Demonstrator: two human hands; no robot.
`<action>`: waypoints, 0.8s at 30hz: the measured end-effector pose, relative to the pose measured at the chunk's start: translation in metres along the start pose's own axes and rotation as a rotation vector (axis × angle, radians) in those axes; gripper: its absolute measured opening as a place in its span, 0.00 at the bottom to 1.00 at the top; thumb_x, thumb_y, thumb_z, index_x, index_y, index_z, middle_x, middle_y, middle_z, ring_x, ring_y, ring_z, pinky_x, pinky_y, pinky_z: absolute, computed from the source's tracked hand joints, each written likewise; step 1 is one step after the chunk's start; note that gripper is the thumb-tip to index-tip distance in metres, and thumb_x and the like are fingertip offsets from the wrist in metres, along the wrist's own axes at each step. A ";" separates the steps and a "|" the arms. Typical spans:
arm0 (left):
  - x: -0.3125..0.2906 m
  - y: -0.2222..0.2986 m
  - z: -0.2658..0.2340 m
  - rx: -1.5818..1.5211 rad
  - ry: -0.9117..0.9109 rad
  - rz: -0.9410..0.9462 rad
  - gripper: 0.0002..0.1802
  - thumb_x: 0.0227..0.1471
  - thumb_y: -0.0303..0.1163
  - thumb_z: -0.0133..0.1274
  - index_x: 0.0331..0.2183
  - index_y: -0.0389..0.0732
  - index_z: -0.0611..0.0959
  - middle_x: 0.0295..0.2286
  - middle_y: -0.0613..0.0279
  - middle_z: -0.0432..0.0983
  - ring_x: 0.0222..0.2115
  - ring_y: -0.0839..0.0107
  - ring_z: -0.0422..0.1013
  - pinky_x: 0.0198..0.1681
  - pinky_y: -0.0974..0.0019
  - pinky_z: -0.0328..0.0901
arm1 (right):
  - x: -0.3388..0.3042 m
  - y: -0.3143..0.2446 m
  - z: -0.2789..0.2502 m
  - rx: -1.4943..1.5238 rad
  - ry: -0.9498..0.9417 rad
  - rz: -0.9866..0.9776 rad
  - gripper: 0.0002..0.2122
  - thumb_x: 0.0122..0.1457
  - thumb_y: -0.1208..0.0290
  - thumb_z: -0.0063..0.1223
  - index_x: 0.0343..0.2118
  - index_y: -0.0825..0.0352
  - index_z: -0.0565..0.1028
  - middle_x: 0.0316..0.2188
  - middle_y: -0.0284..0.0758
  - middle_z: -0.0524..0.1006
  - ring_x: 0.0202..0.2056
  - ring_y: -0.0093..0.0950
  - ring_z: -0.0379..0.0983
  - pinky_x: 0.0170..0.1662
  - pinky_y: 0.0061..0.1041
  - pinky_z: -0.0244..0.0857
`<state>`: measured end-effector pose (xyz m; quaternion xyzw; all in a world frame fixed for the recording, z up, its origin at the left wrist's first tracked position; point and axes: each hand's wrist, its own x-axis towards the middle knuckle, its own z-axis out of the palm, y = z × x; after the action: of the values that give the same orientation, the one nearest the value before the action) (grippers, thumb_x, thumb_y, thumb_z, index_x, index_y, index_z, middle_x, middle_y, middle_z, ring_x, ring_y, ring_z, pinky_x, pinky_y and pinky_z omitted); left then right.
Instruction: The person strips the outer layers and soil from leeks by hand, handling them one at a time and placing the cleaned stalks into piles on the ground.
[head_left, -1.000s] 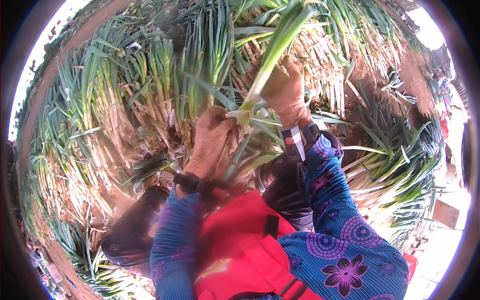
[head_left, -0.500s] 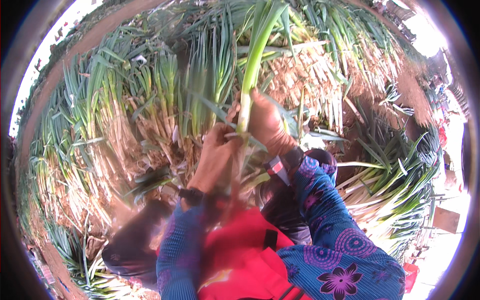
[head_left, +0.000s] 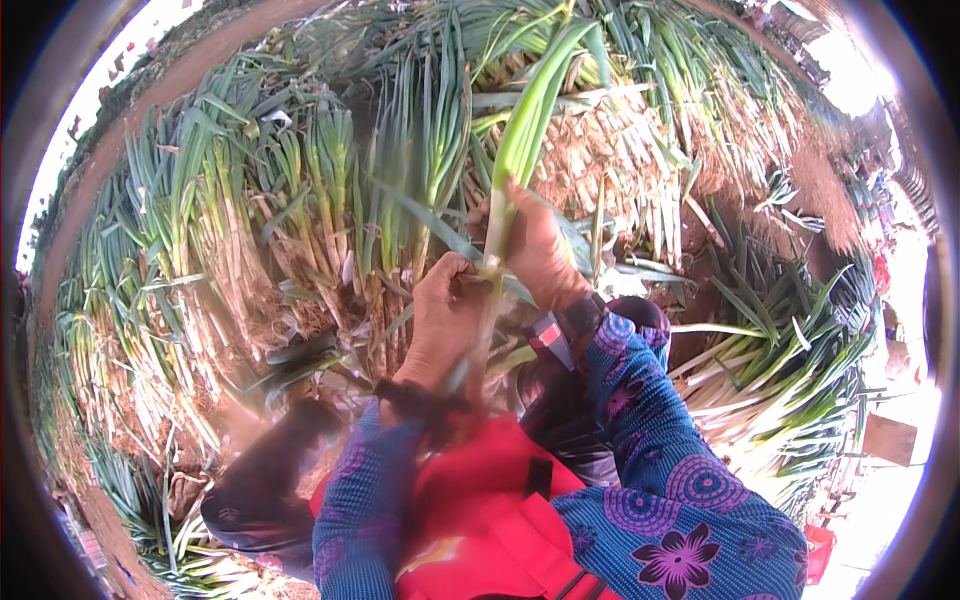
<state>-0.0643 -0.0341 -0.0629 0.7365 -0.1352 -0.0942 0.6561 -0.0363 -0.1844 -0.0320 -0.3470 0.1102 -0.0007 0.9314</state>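
Note:
A long leek-like green onion (head_left: 525,132) stands nearly upright in front of me, its green leaves pointing away and its pale stem toward my lap. My right hand (head_left: 541,248) is wrapped round the stem just below the leaves, thumb along its side. Lower down the stalk, my left hand (head_left: 443,305) pinches at an outer leaf (head_left: 425,220) that sticks out sideways from the stem. The root end is blurred above my red apron (head_left: 480,500).
Rows of green onions (head_left: 215,215) lie on the ground to the left and ahead, with more bundles (head_left: 585,150) at the far right. Another pile (head_left: 770,390) fans out beside my right arm. Brown soil (head_left: 822,195) shows between them.
The onion's leafy top has tipped slightly to the right. My left hand has shifted a little to the right, still pinching beside the stem; my right hand keeps its hold.

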 end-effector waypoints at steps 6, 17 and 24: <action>-0.011 -0.003 -0.005 -0.419 0.240 -0.049 0.09 0.49 0.18 0.54 0.32 0.40 0.74 0.28 0.69 0.71 0.26 0.79 0.68 0.27 0.74 0.65 | 0.029 -0.011 -0.030 0.080 0.266 -0.136 0.15 0.59 0.60 0.50 0.38 0.68 0.66 0.25 0.35 0.71 0.22 0.26 0.68 0.27 0.30 0.67; -0.077 -0.100 -0.201 -0.369 0.833 -0.277 0.14 0.52 0.27 0.54 0.42 0.41 0.74 0.38 0.58 0.74 0.33 0.65 0.74 0.31 0.66 0.75 | 0.025 -0.069 -0.059 0.134 0.268 -0.467 0.15 0.61 0.58 0.48 0.34 0.67 0.63 0.22 0.33 0.66 0.23 0.24 0.64 0.30 0.27 0.65; -0.118 -0.129 -0.339 -0.153 0.973 -0.240 0.17 0.49 0.30 0.55 0.41 0.35 0.75 0.34 0.57 0.74 0.31 0.68 0.72 0.31 0.66 0.70 | 0.009 -0.099 -0.090 0.152 0.150 -0.566 0.14 0.60 0.63 0.49 0.34 0.68 0.61 0.27 0.37 0.64 0.27 0.26 0.62 0.35 0.28 0.64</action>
<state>-0.0593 0.3367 -0.1538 0.6552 0.2788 0.1755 0.6799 -0.0389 -0.3183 -0.0363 -0.2920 0.0772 -0.2942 0.9068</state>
